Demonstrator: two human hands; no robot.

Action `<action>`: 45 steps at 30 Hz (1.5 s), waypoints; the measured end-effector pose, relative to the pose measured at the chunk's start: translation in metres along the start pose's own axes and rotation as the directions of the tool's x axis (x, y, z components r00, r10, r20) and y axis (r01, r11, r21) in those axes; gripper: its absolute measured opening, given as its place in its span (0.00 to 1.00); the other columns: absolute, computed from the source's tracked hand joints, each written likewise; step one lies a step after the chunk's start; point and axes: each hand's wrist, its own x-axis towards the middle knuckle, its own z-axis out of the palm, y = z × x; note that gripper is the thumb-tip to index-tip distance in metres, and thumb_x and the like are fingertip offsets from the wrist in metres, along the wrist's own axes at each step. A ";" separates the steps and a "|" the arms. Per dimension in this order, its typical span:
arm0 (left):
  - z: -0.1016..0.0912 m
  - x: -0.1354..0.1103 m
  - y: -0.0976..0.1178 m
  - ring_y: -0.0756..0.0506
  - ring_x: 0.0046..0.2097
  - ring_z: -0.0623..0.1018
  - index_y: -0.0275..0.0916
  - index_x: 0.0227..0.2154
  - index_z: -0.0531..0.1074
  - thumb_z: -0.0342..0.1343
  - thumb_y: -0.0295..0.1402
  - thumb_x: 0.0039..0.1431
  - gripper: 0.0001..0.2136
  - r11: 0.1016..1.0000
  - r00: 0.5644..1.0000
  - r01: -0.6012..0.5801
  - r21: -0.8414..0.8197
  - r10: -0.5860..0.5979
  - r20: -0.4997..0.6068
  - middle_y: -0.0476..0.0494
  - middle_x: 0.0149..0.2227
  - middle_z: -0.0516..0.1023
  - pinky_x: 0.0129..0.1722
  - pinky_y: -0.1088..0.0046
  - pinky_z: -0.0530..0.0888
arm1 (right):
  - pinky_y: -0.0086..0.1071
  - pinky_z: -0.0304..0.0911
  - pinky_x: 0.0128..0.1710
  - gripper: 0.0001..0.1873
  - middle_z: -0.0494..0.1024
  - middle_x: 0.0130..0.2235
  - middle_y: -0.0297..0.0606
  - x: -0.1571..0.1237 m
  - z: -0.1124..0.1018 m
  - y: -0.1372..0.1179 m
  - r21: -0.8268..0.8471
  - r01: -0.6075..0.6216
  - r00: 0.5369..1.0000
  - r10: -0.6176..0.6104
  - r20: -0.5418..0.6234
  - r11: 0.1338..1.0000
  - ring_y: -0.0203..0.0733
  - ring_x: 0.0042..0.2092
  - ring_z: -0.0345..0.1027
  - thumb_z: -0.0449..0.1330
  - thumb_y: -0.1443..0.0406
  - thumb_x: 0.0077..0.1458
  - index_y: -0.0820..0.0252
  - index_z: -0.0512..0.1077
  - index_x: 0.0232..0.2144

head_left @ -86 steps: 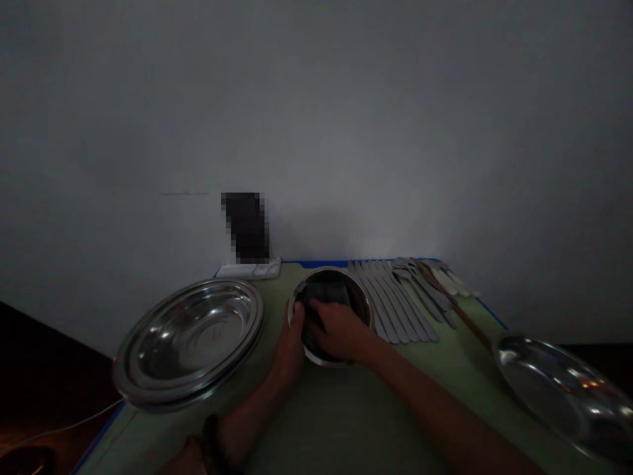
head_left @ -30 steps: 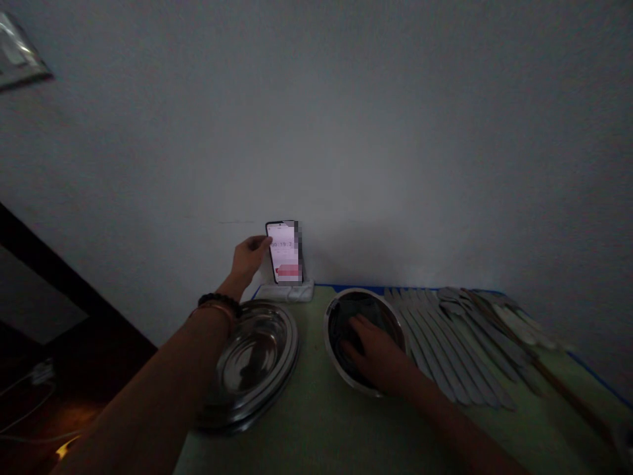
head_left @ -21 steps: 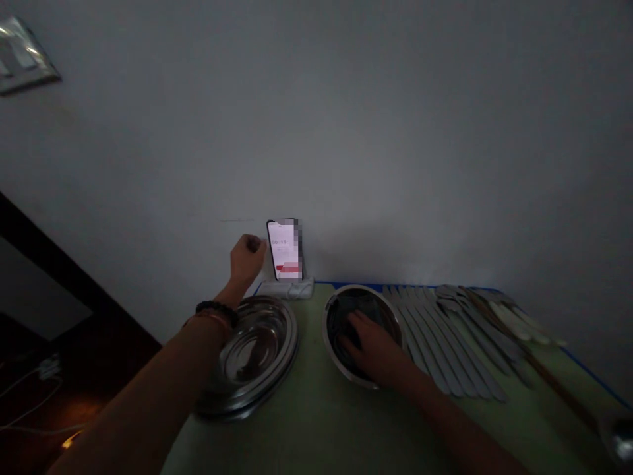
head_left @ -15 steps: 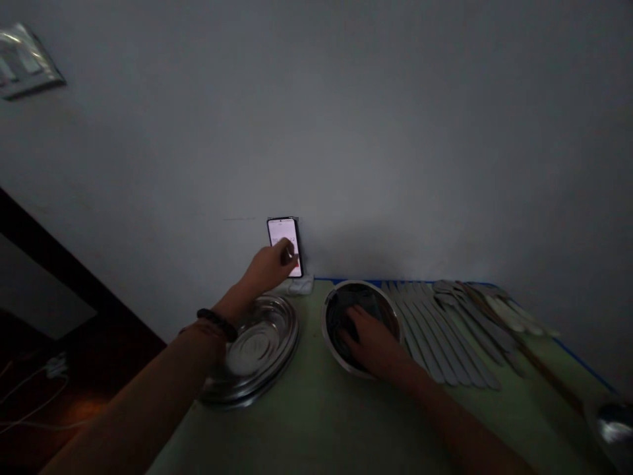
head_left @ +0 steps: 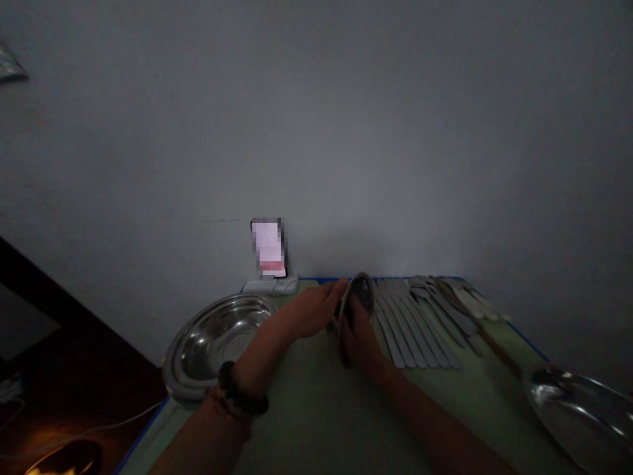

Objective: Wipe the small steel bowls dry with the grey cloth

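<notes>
A small steel bowl stands tilted up on its edge on the green table. My left hand grips its rim from the left, fingers curled over the top edge. My right hand is pressed into the bowl's inside, seemingly on a dark cloth that I cannot make out clearly. A beaded bracelet sits on my left wrist.
A wide steel basin lies at the left. A lit phone leans on a white stand against the wall. Several knives and spoons lie in a row at the right. Another steel plate sits at the far right.
My left hand left the phone and came back to the small bowl, taking its rim. The bowl, flat before, now stands tipped on its edge. My right hand stayed in it.
</notes>
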 end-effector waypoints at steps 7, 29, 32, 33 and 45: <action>-0.025 -0.015 0.020 0.42 0.64 0.60 0.44 0.64 0.53 0.39 0.55 0.60 0.32 0.898 0.996 -0.087 -0.432 0.083 -0.026 0.42 0.64 0.61 0.64 0.60 0.54 | 0.47 0.58 0.53 0.15 0.73 0.43 0.48 0.021 -0.012 -0.040 0.018 0.182 0.976 -0.178 -0.125 0.983 0.49 0.48 0.67 0.48 0.62 0.58 0.60 0.66 0.45; -0.040 -0.018 0.058 0.40 0.62 0.64 0.47 0.59 0.61 0.41 0.50 0.63 0.25 0.755 0.766 -0.417 -0.506 -0.007 -0.642 0.49 0.60 0.67 0.61 0.62 0.61 | 0.44 0.62 0.56 0.23 0.69 0.52 0.41 0.057 -0.052 -0.125 0.221 0.245 0.969 -0.236 -0.067 0.944 0.46 0.58 0.61 0.43 0.58 0.63 0.54 0.58 0.59; -0.049 -0.022 0.053 0.41 0.59 0.68 0.47 0.55 0.64 0.45 0.45 0.62 0.20 0.705 0.749 -0.462 -0.538 -0.015 -0.662 0.50 0.57 0.70 0.58 0.65 0.65 | 0.39 0.61 0.58 0.22 0.69 0.53 0.38 0.053 -0.051 -0.128 0.239 0.359 0.923 -0.381 0.055 0.902 0.40 0.57 0.62 0.43 0.60 0.64 0.51 0.57 0.59; -0.051 -0.024 0.051 0.42 0.58 0.69 0.48 0.54 0.65 0.46 0.43 0.62 0.19 0.670 0.746 -0.487 -0.560 -0.015 -0.666 0.51 0.57 0.70 0.57 0.66 0.67 | 0.38 0.61 0.57 0.22 0.70 0.52 0.37 0.052 -0.052 -0.129 0.237 0.376 0.906 -0.409 0.109 0.896 0.39 0.56 0.64 0.43 0.61 0.63 0.51 0.57 0.58; -0.066 -0.032 0.026 0.40 0.44 0.77 0.45 0.52 0.70 0.52 0.45 0.56 0.22 0.773 0.759 -0.355 -0.526 -0.090 -0.645 0.48 0.42 0.79 0.46 0.64 0.73 | 0.55 0.59 0.49 0.14 0.68 0.47 0.50 0.052 -0.034 -0.115 -0.491 0.247 0.969 -0.215 0.121 0.835 0.53 0.49 0.62 0.50 0.71 0.57 0.59 0.66 0.46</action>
